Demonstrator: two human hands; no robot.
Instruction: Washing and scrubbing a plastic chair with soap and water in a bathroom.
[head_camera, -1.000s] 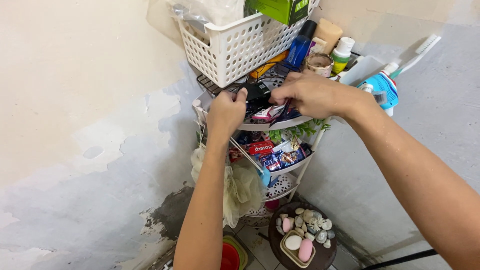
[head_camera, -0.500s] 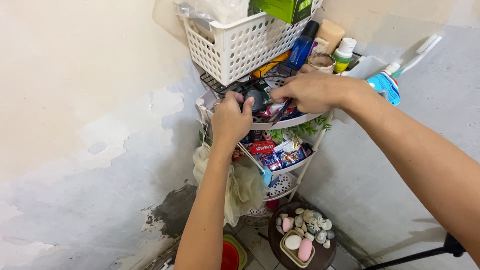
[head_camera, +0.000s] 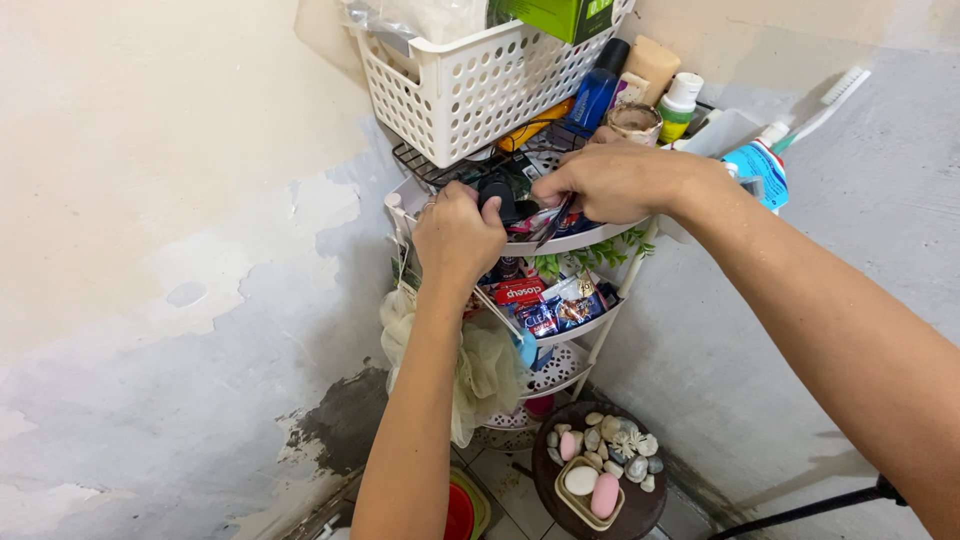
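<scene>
sorting the shelf (head_camera: 590, 240) goes best slowly: left hand (head_camera: 458, 240) fisted on a dark item (head_camera: 497, 196), right hand (head_camera: 610, 182) at 3 o'clock pinching sachets (head_camera: 548, 222).

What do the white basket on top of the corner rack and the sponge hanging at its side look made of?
White basket: looks like moulded plastic, slightly glossy, with walls pierced by even rows of round holes. Bath sponge: looks like gathered nylon-type mesh, pale cream and see-through, bunched in soft ruffles; the exact fibre cannot be told.

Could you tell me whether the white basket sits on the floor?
No, the basket sits on top of the corner rack, above both hands.
</scene>
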